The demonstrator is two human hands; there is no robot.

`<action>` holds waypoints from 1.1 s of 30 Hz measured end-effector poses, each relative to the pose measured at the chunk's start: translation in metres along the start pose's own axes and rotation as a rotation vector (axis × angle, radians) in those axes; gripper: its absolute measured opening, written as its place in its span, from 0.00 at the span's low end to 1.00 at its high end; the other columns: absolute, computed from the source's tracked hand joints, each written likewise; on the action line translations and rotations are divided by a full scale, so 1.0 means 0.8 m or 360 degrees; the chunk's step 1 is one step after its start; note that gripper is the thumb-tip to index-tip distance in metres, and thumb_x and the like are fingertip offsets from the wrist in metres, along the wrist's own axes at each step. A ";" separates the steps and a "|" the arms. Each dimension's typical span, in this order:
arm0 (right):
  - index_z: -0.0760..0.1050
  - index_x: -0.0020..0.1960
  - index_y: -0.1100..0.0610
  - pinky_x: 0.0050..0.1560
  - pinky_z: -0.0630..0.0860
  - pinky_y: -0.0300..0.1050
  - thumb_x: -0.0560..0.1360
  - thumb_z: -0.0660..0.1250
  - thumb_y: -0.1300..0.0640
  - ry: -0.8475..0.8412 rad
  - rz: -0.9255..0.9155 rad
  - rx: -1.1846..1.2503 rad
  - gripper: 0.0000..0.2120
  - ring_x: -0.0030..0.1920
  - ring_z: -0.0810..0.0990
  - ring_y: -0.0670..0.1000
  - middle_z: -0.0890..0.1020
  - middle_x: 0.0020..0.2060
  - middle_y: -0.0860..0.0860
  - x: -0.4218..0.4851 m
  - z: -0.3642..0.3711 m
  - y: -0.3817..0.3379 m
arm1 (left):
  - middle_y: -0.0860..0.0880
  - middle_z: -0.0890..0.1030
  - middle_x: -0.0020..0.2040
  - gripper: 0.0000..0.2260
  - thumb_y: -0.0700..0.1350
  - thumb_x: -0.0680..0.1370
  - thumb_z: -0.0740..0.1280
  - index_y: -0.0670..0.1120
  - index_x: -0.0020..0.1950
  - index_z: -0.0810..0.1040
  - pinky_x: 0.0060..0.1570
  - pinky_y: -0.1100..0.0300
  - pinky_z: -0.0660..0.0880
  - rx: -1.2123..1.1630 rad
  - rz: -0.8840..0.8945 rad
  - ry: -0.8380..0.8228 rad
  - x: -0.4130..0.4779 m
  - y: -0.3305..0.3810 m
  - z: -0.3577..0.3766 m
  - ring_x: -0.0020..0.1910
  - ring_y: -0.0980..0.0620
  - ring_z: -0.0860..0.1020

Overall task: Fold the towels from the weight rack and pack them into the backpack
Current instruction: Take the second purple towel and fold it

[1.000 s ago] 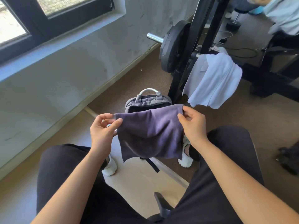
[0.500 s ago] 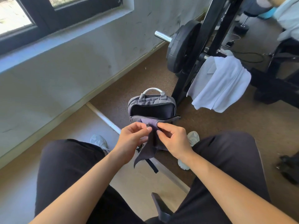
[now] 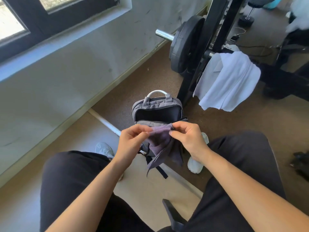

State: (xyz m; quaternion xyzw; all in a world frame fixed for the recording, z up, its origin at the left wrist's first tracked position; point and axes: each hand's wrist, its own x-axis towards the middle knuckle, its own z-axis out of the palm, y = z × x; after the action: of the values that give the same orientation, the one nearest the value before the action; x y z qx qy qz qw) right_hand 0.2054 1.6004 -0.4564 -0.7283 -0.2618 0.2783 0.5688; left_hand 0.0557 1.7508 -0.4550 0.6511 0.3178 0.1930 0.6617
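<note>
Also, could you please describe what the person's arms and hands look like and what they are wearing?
Both the left hand and right hand are bare: no gloves, rings or watch visible. The forearms are uncovered to the frame edge, so no sleeves show. Below them are black trousers and white shoes.

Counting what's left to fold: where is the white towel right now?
In the head view, the white towel hangs on the weight rack at upper right, right of the open backpack.

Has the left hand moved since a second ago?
Yes. The left hand has moved rightward: it was left of the open grey fabric backpack, now it pinches the folded purple towel before it.
</note>
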 end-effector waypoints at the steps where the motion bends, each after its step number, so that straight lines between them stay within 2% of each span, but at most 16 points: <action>1: 0.84 0.52 0.60 0.51 0.82 0.45 0.76 0.69 0.69 -0.0022 0.0023 0.0033 0.09 0.46 0.85 0.51 0.87 0.44 0.54 0.003 -0.006 -0.001 | 0.53 0.83 0.40 0.09 0.30 0.75 0.70 0.43 0.47 0.84 0.40 0.70 0.73 0.0025 0.0003 0.0107 0.006 -0.001 -0.007 0.38 0.60 0.77; 3: 0.84 0.52 0.61 0.51 0.81 0.44 0.76 0.67 0.70 -0.0078 0.0044 0.0108 0.10 0.47 0.85 0.52 0.87 0.44 0.56 0.007 -0.016 -0.004 | 0.54 0.81 0.48 0.17 0.36 0.69 0.73 0.51 0.54 0.81 0.43 0.69 0.74 0.0165 -0.0044 0.0116 0.021 -0.014 -0.024 0.44 0.59 0.78; 5: 0.83 0.51 0.61 0.52 0.80 0.43 0.76 0.65 0.72 -0.0100 0.0071 0.0228 0.11 0.46 0.84 0.50 0.86 0.43 0.55 0.010 -0.022 -0.005 | 0.53 0.77 0.60 0.31 0.39 0.66 0.76 0.60 0.65 0.74 0.47 0.66 0.74 0.0437 -0.0129 -0.0186 0.029 -0.032 -0.038 0.56 0.56 0.76; 7: 0.82 0.50 0.61 0.52 0.80 0.42 0.76 0.64 0.74 -0.0132 0.0108 0.0369 0.13 0.47 0.83 0.50 0.85 0.42 0.54 0.012 -0.028 -0.008 | 0.56 0.74 0.66 0.40 0.42 0.66 0.81 0.62 0.73 0.68 0.52 0.66 0.74 0.0671 -0.0113 -0.0513 0.027 -0.047 -0.035 0.63 0.57 0.73; 8: 0.82 0.50 0.60 0.53 0.79 0.42 0.76 0.63 0.74 -0.0151 0.0118 0.0418 0.13 0.47 0.83 0.50 0.85 0.42 0.54 0.012 -0.030 -0.008 | 0.59 0.75 0.65 0.40 0.45 0.66 0.82 0.62 0.72 0.69 0.55 0.65 0.74 0.0742 -0.0059 -0.0575 0.024 -0.053 -0.029 0.63 0.58 0.74; 10: 0.82 0.49 0.60 0.53 0.78 0.41 0.76 0.62 0.75 -0.0193 0.0122 0.0459 0.14 0.47 0.82 0.50 0.84 0.41 0.53 0.013 -0.036 -0.008 | 0.63 0.82 0.55 0.28 0.49 0.67 0.81 0.60 0.64 0.77 0.53 0.61 0.77 0.0739 0.0045 -0.0467 0.022 -0.057 -0.013 0.54 0.60 0.78; 12: 0.81 0.49 0.60 0.54 0.78 0.41 0.76 0.62 0.75 -0.0216 0.0125 0.0441 0.14 0.47 0.81 0.50 0.84 0.41 0.53 0.012 -0.041 -0.009 | 0.60 0.83 0.40 0.11 0.44 0.72 0.79 0.53 0.51 0.83 0.42 0.60 0.78 0.0630 0.0132 -0.0288 0.023 -0.050 -0.005 0.39 0.60 0.78; 13: 0.81 0.50 0.60 0.55 0.78 0.42 0.76 0.63 0.75 -0.0193 0.0131 0.0407 0.13 0.48 0.82 0.51 0.84 0.42 0.53 0.012 -0.044 -0.010 | 0.59 0.82 0.37 0.07 0.40 0.74 0.77 0.50 0.47 0.84 0.39 0.62 0.76 0.0553 0.0165 -0.0221 0.022 -0.044 -0.004 0.36 0.59 0.77; 15: 0.81 0.50 0.58 0.57 0.79 0.46 0.77 0.66 0.71 -0.0063 0.0159 0.0316 0.11 0.50 0.84 0.55 0.85 0.44 0.56 0.015 -0.048 -0.006 | 0.55 0.85 0.39 0.08 0.36 0.76 0.76 0.48 0.47 0.86 0.43 0.65 0.76 0.0366 0.0307 -0.0129 0.019 -0.028 -0.006 0.40 0.58 0.81; 18: 0.78 0.51 0.57 0.58 0.80 0.52 0.75 0.71 0.67 0.0128 0.0206 0.0183 0.08 0.52 0.84 0.58 0.84 0.47 0.60 0.020 -0.047 0.002 | 0.57 0.86 0.42 0.09 0.37 0.77 0.75 0.51 0.49 0.86 0.49 0.67 0.76 0.0190 0.0400 -0.0071 0.015 -0.016 -0.011 0.44 0.61 0.82; 19: 0.77 0.52 0.57 0.57 0.81 0.51 0.75 0.71 0.67 0.0140 0.0219 0.0152 0.09 0.52 0.84 0.56 0.84 0.47 0.60 0.021 -0.045 0.004 | 0.57 0.85 0.41 0.08 0.39 0.77 0.75 0.53 0.47 0.86 0.48 0.66 0.75 0.0149 0.0356 -0.0092 0.015 -0.015 -0.010 0.43 0.61 0.81; 21: 0.76 0.58 0.57 0.50 0.82 0.39 0.76 0.71 0.67 0.0102 0.0241 0.0126 0.13 0.51 0.85 0.48 0.86 0.46 0.52 0.020 -0.040 0.004 | 0.57 0.82 0.38 0.03 0.45 0.77 0.73 0.51 0.44 0.82 0.45 0.65 0.74 0.0088 0.0251 -0.0143 0.016 -0.017 -0.008 0.40 0.59 0.78; 24: 0.77 0.62 0.53 0.46 0.78 0.31 0.77 0.70 0.66 0.0008 0.0236 0.0171 0.16 0.50 0.85 0.40 0.87 0.46 0.44 0.019 -0.038 0.000 | 0.56 0.77 0.36 0.08 0.48 0.77 0.70 0.46 0.43 0.75 0.40 0.66 0.70 0.0045 0.0207 -0.0206 0.015 -0.013 -0.009 0.38 0.58 0.73; 27: 0.80 0.59 0.54 0.54 0.81 0.40 0.79 0.68 0.64 -0.0088 0.0254 0.0185 0.11 0.54 0.85 0.47 0.87 0.49 0.49 0.019 -0.037 0.000 | 0.56 0.72 0.35 0.12 0.55 0.76 0.69 0.49 0.40 0.74 0.38 0.65 0.67 0.0057 0.0191 -0.0332 0.012 -0.001 -0.014 0.37 0.58 0.69; 30: 0.81 0.59 0.61 0.61 0.79 0.52 0.80 0.67 0.61 -0.0136 0.0314 0.0256 0.09 0.55 0.84 0.57 0.86 0.51 0.57 0.019 -0.030 0.003 | 0.56 0.69 0.35 0.11 0.56 0.75 0.66 0.53 0.36 0.73 0.38 0.59 0.63 0.0024 0.0052 -0.0397 0.013 0.006 -0.020 0.36 0.57 0.67; 33: 0.80 0.58 0.66 0.60 0.76 0.52 0.83 0.63 0.56 -0.0279 0.0364 0.0416 0.13 0.51 0.82 0.54 0.84 0.48 0.57 0.016 -0.020 -0.001 | 0.51 0.76 0.37 0.08 0.54 0.73 0.70 0.52 0.37 0.79 0.43 0.55 0.68 -0.0351 -0.0246 -0.0280 0.013 0.018 -0.020 0.40 0.53 0.74</action>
State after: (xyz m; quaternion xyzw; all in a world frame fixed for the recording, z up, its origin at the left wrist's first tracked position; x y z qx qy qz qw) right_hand 0.2258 1.5983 -0.4541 -0.6462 -0.1874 0.4352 0.5982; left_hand 0.0551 1.7708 -0.4418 0.5625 0.2847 0.1174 0.7673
